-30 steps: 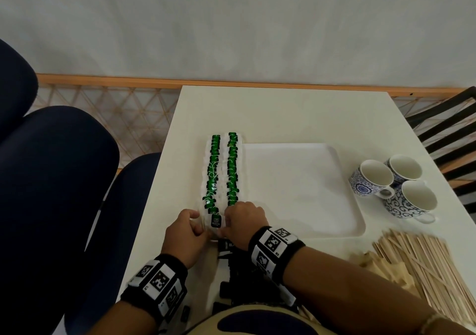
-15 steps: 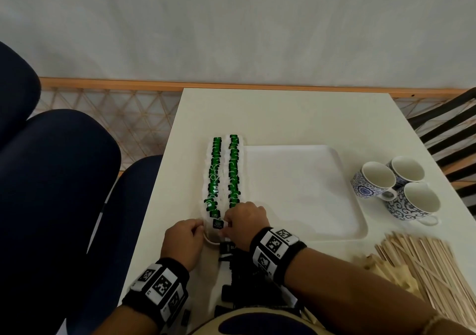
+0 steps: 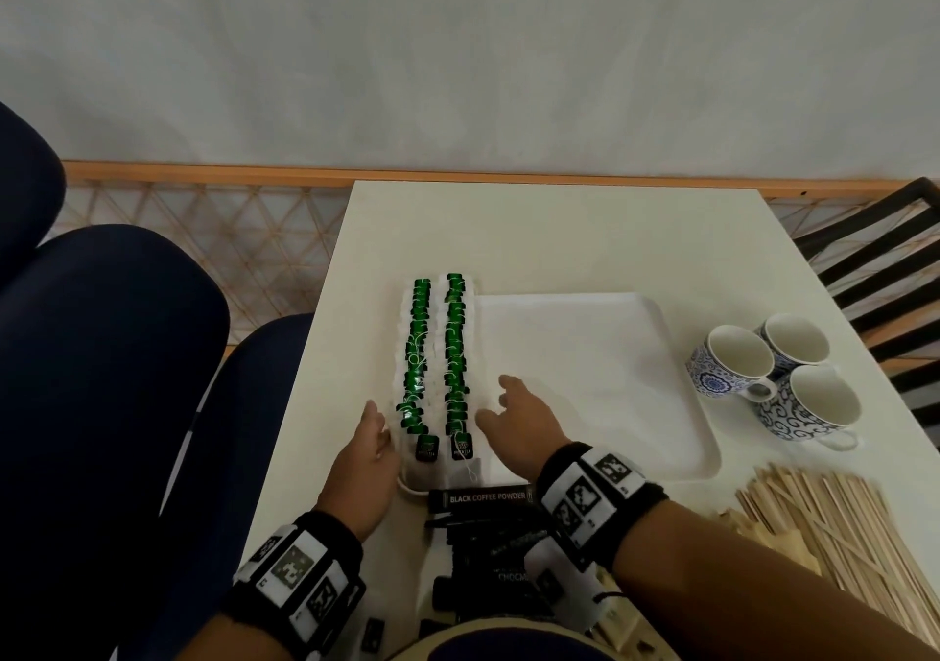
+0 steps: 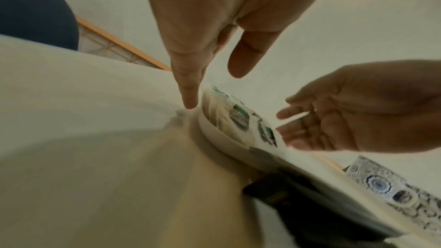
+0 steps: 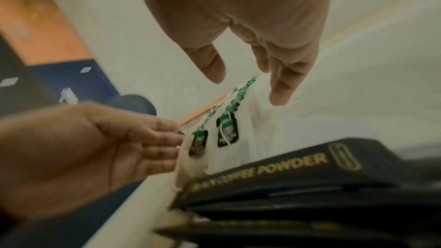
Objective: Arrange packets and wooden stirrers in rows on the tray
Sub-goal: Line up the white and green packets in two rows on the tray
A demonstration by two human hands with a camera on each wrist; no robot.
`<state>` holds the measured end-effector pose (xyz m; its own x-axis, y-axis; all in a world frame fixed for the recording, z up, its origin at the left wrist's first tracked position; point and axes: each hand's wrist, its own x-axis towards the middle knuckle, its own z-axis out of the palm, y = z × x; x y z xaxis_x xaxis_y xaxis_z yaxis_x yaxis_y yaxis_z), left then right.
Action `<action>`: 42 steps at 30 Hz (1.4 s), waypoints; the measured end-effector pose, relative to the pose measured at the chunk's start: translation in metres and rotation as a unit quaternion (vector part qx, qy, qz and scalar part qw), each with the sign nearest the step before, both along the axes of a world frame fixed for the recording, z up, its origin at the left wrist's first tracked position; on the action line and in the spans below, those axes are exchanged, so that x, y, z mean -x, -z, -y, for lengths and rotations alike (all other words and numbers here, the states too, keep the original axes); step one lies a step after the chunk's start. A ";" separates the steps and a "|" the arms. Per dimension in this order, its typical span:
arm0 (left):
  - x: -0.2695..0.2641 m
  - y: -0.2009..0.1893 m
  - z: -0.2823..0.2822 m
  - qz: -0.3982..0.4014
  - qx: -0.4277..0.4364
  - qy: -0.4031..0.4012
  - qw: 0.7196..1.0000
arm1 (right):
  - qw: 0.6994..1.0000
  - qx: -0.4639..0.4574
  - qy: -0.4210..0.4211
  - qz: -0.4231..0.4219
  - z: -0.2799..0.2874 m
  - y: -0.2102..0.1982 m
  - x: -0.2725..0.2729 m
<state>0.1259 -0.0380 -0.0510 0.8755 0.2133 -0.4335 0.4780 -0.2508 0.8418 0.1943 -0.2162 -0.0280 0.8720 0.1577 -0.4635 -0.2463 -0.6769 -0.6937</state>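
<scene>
Change since a second ago: both hands have let go of the near end of the tea bags (image 3: 438,355) and spread apart, left hand (image 3: 362,462) and right hand (image 3: 519,424) now flanking the two rows with fingers straight and holding nothing, likely to square the edges. Tea bags: two green-tagged rows along the white tray's (image 3: 676,406) left side. Not yet placed: black coffee powder packets (image 3: 480,497) at the near table edge; wooden stirrers (image 3: 834,523) heaped right.

The tray (image 3: 610,355) looks like smooth matt white plastic. Stirrers (image 3: 834,533) are pale bare wood, and the cups (image 3: 793,380) are glossy glazed ceramic.
</scene>
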 end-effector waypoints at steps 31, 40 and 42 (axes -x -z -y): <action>-0.057 0.002 -0.014 -0.016 0.138 -0.030 0.990 | 0.981 -0.151 0.088 -0.082 -0.021 -0.030 -0.025; -0.100 0.002 -0.017 -0.019 0.126 -0.031 0.991 | 0.980 -0.153 0.100 -0.083 -0.031 -0.040 -0.057; -0.101 0.003 -0.016 -0.018 0.123 -0.025 0.992 | 0.982 -0.143 0.093 -0.082 -0.033 -0.041 -0.058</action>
<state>0.2273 -0.0219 -0.0543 0.8494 0.1389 -0.5091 0.5158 -0.0151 0.8566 0.2522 -0.1831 0.0128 0.8154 0.1465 -0.5600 -0.4720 -0.3917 -0.7898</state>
